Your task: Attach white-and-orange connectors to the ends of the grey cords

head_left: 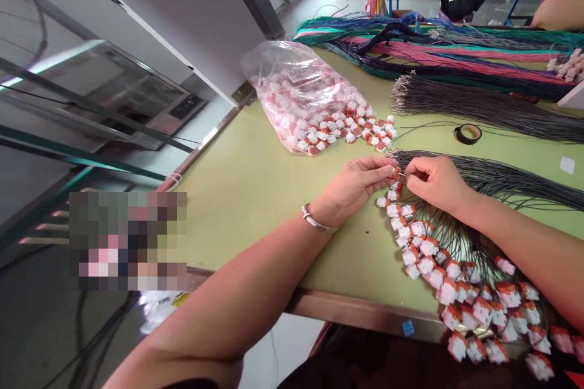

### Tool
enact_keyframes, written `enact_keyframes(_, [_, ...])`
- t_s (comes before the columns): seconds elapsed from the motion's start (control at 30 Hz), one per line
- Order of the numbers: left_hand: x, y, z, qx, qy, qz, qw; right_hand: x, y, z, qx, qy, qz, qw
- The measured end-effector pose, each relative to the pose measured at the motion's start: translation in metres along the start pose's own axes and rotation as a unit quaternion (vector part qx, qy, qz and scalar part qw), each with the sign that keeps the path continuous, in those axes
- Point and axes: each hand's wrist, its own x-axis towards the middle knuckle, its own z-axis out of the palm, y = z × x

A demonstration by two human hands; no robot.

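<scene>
Between the fingertips of my left hand (360, 185) is a small orange-and-white connector housing (395, 173). My right hand (433, 181) pinches a thin wire (403, 175) whose end is at the housing; I cannot tell whether it is inserted. Just beneath both hands, several wired connectors (426, 247) trail down toward the table's front edge, their dark wires running to the right. Behind my right hand lies a bundle of loose dark wires (502, 176) with bare metal ends. Past my left hand, loose connectors (351, 127) spill from a clear plastic bag (296, 79).
A roll of black tape (468, 133) lies right of the bag. Farther back are another dark wire bundle (479, 100) and coloured wire bundles (438, 51). The green table (246, 194) has a metal edge. Other people sit at the far right.
</scene>
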Motion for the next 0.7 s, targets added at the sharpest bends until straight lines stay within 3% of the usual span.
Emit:
enact_keyframes(0.17, [0.0014, -0.0026, 0.0027, 0.102, 0.019, 0.069, 0.992, -0.0028, -0.003, 0.0008, -0.178, -0.005, -0.077, 0.981])
enact_keyframes(0.27, [0.0012, -0.0041, 0.0069, 0.119, 0.026, 0.094, 0.988, -0.0044, -0.0036, 0.0037, -0.21, -0.001, -0.094, 0.973])
enact_keyframes(0.37, [0.0014, -0.006, 0.0093, 0.08, 0.031, 0.084, 0.993, -0.0049, -0.0029, 0.0056, -0.174, 0.014, -0.075, 0.982])
enact_keyframes(0.57, [0.002, -0.0069, 0.0077, 0.013, 0.038, 0.048, 0.998, -0.0025, 0.0013, 0.0033, 0.049, 0.052, 0.029, 0.997])
enact_keyframes(0.7, [0.002, -0.0068, 0.0071, 0.015, 0.035, 0.048, 0.998, -0.0014, 0.0015, 0.0044, 0.047, 0.05, 0.028, 0.997])
